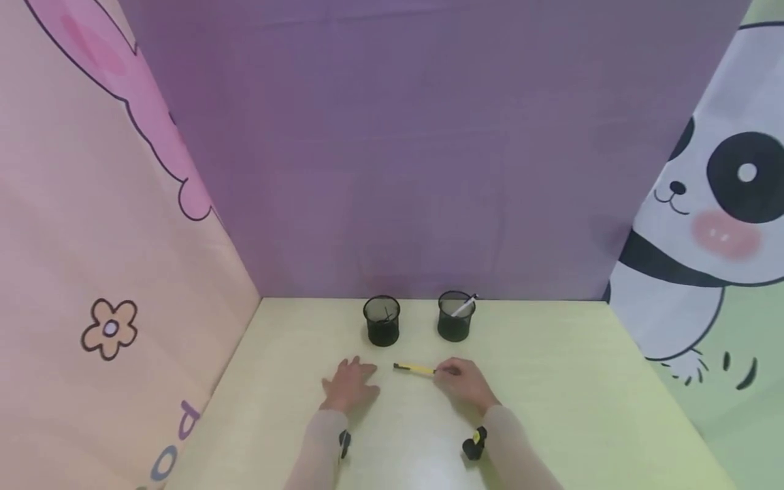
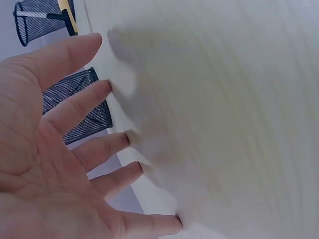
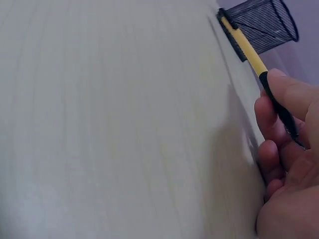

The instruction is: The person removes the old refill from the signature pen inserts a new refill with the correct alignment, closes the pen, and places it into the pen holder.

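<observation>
My right hand (image 1: pixel 468 381) pinches a yellow pen (image 3: pixel 255 59) by its black grip, between thumb and fingers. The pen lies level and low over the table, its far end pointing left toward my other hand. Spread wide, my left hand (image 1: pixel 350 386) rests with its fingertips on the tabletop and holds nothing. Beyond the hands stand two black mesh pen cups. Thin dark items show inside the left cup (image 1: pixel 383 333), and a white pen (image 1: pixel 463 306) leans out of the right cup (image 1: pixel 454 329).
The pale wooden table (image 1: pixel 294 340) meets a purple cloth backdrop (image 1: pixel 392 170) just behind the cups. Printed cloths hang on both sides, a pink one (image 1: pixel 61 224) at left and one with a panda (image 1: pixel 686 286) at right. Dark wrist devices sit on both forearms.
</observation>
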Demonstrator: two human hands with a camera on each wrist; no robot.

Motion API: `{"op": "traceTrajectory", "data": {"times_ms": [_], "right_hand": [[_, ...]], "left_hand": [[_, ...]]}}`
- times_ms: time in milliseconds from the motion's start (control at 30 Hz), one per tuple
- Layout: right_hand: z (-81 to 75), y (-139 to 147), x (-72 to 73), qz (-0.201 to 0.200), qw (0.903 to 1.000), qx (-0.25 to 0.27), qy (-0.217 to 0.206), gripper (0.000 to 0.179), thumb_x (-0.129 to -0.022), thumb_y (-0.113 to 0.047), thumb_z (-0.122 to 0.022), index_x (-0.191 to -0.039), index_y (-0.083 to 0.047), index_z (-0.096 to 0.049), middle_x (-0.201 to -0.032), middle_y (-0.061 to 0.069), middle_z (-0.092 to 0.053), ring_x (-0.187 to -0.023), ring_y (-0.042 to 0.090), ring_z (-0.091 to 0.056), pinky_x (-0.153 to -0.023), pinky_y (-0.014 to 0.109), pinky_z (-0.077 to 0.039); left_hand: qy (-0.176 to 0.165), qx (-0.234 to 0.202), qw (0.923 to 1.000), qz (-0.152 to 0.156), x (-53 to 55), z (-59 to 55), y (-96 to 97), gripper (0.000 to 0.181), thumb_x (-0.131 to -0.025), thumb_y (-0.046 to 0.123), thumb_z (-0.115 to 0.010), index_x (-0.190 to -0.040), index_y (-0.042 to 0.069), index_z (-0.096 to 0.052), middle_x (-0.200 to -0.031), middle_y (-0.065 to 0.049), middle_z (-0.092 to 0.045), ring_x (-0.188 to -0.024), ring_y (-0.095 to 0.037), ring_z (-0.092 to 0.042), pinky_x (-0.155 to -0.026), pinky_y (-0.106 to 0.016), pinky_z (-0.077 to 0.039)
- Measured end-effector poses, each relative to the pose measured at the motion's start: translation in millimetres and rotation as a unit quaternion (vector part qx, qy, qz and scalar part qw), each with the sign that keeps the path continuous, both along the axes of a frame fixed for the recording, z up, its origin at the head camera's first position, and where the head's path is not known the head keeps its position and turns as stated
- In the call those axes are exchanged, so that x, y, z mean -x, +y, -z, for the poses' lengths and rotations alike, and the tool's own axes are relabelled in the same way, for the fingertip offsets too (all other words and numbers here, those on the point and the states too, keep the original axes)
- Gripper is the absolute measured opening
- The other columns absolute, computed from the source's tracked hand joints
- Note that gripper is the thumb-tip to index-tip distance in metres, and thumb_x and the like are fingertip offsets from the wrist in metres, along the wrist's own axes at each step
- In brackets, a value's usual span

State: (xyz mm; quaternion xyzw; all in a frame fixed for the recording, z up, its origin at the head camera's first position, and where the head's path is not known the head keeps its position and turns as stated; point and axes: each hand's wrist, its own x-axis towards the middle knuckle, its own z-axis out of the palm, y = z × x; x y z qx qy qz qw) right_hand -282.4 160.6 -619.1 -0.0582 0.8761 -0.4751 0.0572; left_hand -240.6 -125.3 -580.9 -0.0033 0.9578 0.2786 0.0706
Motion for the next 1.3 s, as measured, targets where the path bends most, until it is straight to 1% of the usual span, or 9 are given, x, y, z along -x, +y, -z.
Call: {"op": "traceTrajectory", "data": {"times_ms": [167, 267, 367, 533, 767, 933, 1067, 1200, 1300], "right_hand": [[-5.0, 0.9, -4.1, 0.026, 0.9989, 0.04, -0.001, 0.007, -0.094, -0.02, -0.073, -0.098, -0.016, -0.077, -0.103, -0.001, -0.077, -0.106, 0.019, -0.068, -0.106, 0.05, -0.048], [-7.2, 0.2, -8.4, 0.039, 0.9971, 0.065, -0.006, 0.009, -0.094, -0.019, -0.073, -0.1, -0.014, -0.077, -0.103, 0.001, -0.077, -0.105, 0.018, -0.068, -0.106, 0.049, -0.048], [-9.1, -0.6, -12.4, 0.048, 0.9953, 0.083, -0.013, 0.014, -0.094, -0.019, -0.073, -0.104, -0.011, -0.077, -0.106, 0.003, -0.077, -0.104, 0.018, -0.068, -0.104, 0.048, -0.049], [-10.0, 2.0, -13.5, 0.059, 0.9921, 0.105, -0.035, 0.023, -0.098, -0.027, -0.069, -0.111, -0.009, -0.075, -0.109, 0.004, -0.076, -0.104, 0.017, -0.065, -0.095, 0.04, -0.052], [-14.3, 4.4, -11.8, 0.083, 0.9777, 0.177, -0.077, 0.03, -0.099, -0.032, -0.066, -0.117, -0.008, -0.073, -0.104, 0.003, -0.074, -0.102, 0.016, -0.063, -0.092, 0.033, -0.049], [-20.5, -2.3, -13.1, 0.104, 0.9642, 0.226, -0.091, 0.026, -0.101, -0.025, -0.064, -0.115, -0.003, -0.07, -0.098, 0.0, -0.071, -0.099, 0.019, -0.06, -0.089, 0.034, -0.048], [-28.8, -6.2, -15.5, 0.109, 0.9542, 0.262, -0.095, 0.025, -0.101, -0.019, -0.063, -0.115, 0.001, -0.068, -0.097, 0.002, -0.07, -0.096, 0.019, -0.061, -0.087, 0.031, -0.051], [-35.6, -8.0, -16.9, 0.103, 0.9498, 0.281, -0.092, 0.027, -0.101, -0.019, -0.064, -0.116, 0.003, -0.066, -0.098, 0.005, -0.068, -0.097, 0.022, -0.062, -0.087, 0.03, -0.054], [-39.5, -9.1, -15.7, 0.096, 0.9535, 0.273, -0.084, 0.027, -0.101, -0.022, -0.065, -0.114, 0.001, -0.066, -0.096, 0.005, -0.068, -0.095, 0.025, -0.063, -0.084, 0.031, -0.055]], "left_hand": [[0.012, 0.01, 0.9999, 0.004, -3.2, -0.2, 5.1, 0.05, -0.091, 0.034, -0.072, -0.137, 0.018, -0.064, -0.158, -0.02, -0.045, -0.149, -0.049, -0.033, -0.104, -0.088, -0.016], [0.029, 0.002, 0.9996, 0.001, -4.8, 1.6, 10.2, 0.05, -0.09, 0.033, -0.074, -0.136, 0.014, -0.064, -0.15, -0.02, -0.054, -0.141, -0.048, -0.043, -0.104, -0.086, -0.023], [0.047, -0.016, 0.9987, 0.007, -4.3, 4.0, 16.9, 0.049, -0.09, 0.032, -0.077, -0.133, 0.013, -0.065, -0.137, -0.016, -0.064, -0.13, -0.042, -0.054, -0.103, -0.076, -0.037], [0.086, -0.051, 0.9935, 0.054, 0.1, 5.2, 33.3, 0.045, -0.09, 0.032, -0.077, -0.131, 0.015, -0.066, -0.128, -0.009, -0.07, -0.119, -0.034, -0.063, -0.1, -0.056, -0.051], [0.126, -0.091, 0.9859, 0.063, 6.5, -7.8, 52.8, 0.038, -0.094, 0.034, -0.073, -0.129, 0.018, -0.068, -0.121, -0.004, -0.072, -0.113, -0.025, -0.065, -0.097, -0.048, -0.053], [0.153, -0.077, 0.9817, 0.084, 9.7, -17.0, 58.0, 0.023, -0.097, 0.031, -0.069, -0.116, 0.018, -0.073, -0.105, 0.002, -0.073, -0.095, -0.014, -0.064, -0.084, -0.036, -0.054], [0.159, -0.067, 0.981, 0.089, 11.9, -18.6, 61.5, 0.016, -0.098, 0.026, -0.069, -0.11, 0.018, -0.074, -0.098, 0.005, -0.072, -0.088, -0.01, -0.061, -0.077, -0.031, -0.052], [0.17, -0.061, 0.9795, 0.089, 12.0, -20.4, 63.4, 0.015, -0.099, 0.025, -0.067, -0.111, 0.018, -0.073, -0.099, 0.004, -0.071, -0.09, -0.01, -0.061, -0.079, -0.032, -0.053], [0.19, -0.058, 0.9765, 0.084, 11.6, -22.6, 63.2, 0.013, -0.1, 0.024, -0.066, -0.11, 0.017, -0.072, -0.098, 0.003, -0.069, -0.09, -0.011, -0.06, -0.078, -0.031, -0.053]]}}
